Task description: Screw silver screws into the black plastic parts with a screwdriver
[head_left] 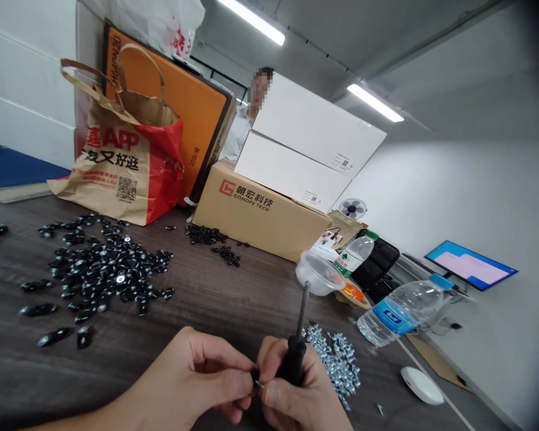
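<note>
My left hand [202,377] pinches a small black part [254,376] at the bottom centre. Close against it, my right hand [291,383] holds a screwdriver [294,359] in its palm, shaft pointing up, while its thumb and forefinger pinch a small silver screw [259,384] at the black part. A pile of silver screws [336,362] lies right of my right hand. To the left spreads a large pile of black parts with silver centres [108,269]. Smaller black pieces [204,234] lie in front of the cardboard box.
A paper bag [117,161], an orange box [184,102], a cardboard box [260,209] and white boxes [309,131] stand behind. A person [247,114] is behind them. A plastic bowl [317,274], two bottles [399,311] and a white mouse [421,385] are at right.
</note>
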{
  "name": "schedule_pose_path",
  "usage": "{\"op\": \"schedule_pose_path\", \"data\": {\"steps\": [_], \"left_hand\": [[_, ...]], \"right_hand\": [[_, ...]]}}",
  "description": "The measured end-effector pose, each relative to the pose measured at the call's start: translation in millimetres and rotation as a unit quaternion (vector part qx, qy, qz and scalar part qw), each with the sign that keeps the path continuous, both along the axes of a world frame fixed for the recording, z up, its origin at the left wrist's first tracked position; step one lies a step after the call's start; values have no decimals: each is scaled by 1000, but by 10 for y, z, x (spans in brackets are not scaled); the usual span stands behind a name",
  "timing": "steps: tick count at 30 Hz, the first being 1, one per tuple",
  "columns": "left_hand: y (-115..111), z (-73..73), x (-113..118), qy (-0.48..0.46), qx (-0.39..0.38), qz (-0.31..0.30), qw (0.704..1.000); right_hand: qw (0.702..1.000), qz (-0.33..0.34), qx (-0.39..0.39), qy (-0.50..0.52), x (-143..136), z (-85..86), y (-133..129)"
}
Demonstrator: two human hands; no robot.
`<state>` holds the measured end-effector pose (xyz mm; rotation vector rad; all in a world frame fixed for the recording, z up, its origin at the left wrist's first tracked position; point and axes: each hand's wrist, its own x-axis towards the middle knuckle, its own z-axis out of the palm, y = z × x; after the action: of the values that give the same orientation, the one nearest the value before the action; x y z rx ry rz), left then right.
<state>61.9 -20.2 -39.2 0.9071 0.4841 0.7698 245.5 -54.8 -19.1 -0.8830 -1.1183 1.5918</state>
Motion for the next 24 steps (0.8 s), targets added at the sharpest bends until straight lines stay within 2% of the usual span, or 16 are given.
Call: {"op": "schedule_pose_path", "data": {"steps": [6,9,12,19,24], "left_hand": [[33,8,-19,24,46,2,999],[40,17,-35,55,96,5,994],[41,13,-38,61,133,9,989],[19,-2,-33,77,152,23,985],[-21,47,-58,82,162,17,983]], "right_hand": [[999,-37,-2,-8,4,-48,3],[999,-46,-8,-8,-18,-53,-3],[999,-45,20,-3,-51,-43,-2],[996,-42,76,-15,-68,-27,16],[995,-34,93,3,-120,35,3]]}}
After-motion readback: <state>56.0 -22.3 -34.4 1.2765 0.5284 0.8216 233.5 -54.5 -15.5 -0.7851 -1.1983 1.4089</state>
